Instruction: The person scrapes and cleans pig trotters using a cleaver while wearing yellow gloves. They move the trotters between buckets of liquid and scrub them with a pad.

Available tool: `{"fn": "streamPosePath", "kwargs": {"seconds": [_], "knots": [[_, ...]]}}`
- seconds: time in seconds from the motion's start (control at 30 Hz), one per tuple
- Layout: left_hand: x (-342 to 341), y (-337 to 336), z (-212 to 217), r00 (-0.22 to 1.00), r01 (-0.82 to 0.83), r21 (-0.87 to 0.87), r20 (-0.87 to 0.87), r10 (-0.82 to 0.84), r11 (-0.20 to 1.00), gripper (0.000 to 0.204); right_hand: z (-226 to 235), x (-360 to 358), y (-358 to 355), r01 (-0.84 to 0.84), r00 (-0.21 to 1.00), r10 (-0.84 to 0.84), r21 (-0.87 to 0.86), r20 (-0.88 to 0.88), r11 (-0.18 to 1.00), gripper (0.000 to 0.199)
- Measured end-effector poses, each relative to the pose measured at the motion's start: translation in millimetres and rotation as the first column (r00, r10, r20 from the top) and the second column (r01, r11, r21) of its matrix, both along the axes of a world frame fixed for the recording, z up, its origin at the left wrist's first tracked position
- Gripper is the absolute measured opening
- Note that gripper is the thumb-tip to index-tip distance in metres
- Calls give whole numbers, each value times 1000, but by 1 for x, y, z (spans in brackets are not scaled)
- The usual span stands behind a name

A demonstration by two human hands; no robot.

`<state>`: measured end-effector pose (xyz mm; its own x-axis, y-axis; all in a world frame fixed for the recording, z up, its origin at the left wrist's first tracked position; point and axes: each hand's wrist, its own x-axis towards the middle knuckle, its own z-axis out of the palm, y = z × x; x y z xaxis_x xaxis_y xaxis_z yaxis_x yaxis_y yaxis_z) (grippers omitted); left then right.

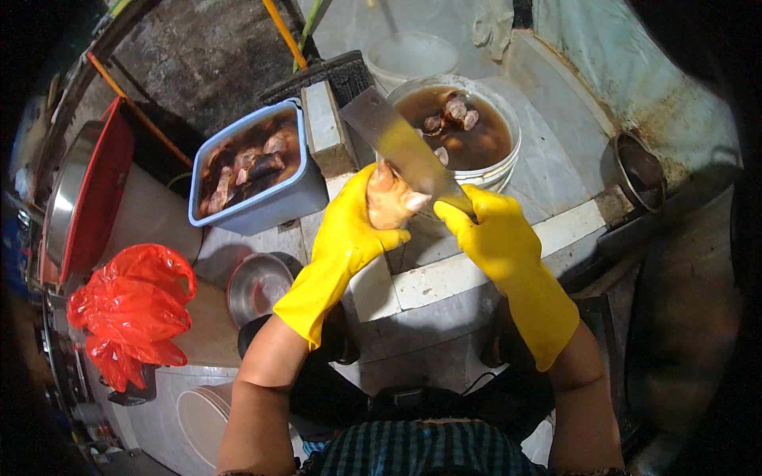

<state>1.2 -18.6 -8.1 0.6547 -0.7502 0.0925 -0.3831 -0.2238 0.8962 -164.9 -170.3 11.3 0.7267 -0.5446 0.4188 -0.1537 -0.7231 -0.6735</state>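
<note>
My left hand (349, 222), in a yellow rubber glove, is closed around a pale piece of meat (384, 200) that looks like a pig's trotter, with two pointed ends facing up and right. In the same kind of glove, my right hand (494, 232) grips a cleaver (401, 143) by its handle, which the fingers hide. The wide blade slants up and left, just above and beside the trotter. Whether the edge touches it I cannot tell. Beyond the blade stands a round white bucket (512, 151) of brown liquid with chunks of meat in it.
A blue rectangular tub (266, 208) of meat in dark liquid sits to the left, beside a tiled block (321, 115). Nearer are a metal bowl (258, 287) and red plastic bags (139, 305). A tiled ledge (456, 278) runs before me; a metal pan (640, 170) lies right.
</note>
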Motion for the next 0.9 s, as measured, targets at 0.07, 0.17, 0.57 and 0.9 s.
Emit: {"fn": "streamPosePath", "kwargs": {"seconds": [0.07, 0.17, 0.57, 0.9], "knots": [[-4, -3, 4, 999, 22, 70, -40, -19, 997, 101, -5, -1, -6, 15, 999, -9, -143, 39, 990, 24], [-6, -8, 6, 997, 29, 117, -80, -19, 993, 102, -14, 2, -20, 57, 998, -45, -560, 34, 827, 22], [11, -3, 0, 958, 280, 46, 56, -283, 959, 100, 37, -21, -20, -260, 965, 260, 11, -18, 965, 19], [1, -2, -7, 978, 198, 5, -74, -197, 980, 101, 7, -5, -22, -20, 996, 62, -536, 60, 844, 17]]}}
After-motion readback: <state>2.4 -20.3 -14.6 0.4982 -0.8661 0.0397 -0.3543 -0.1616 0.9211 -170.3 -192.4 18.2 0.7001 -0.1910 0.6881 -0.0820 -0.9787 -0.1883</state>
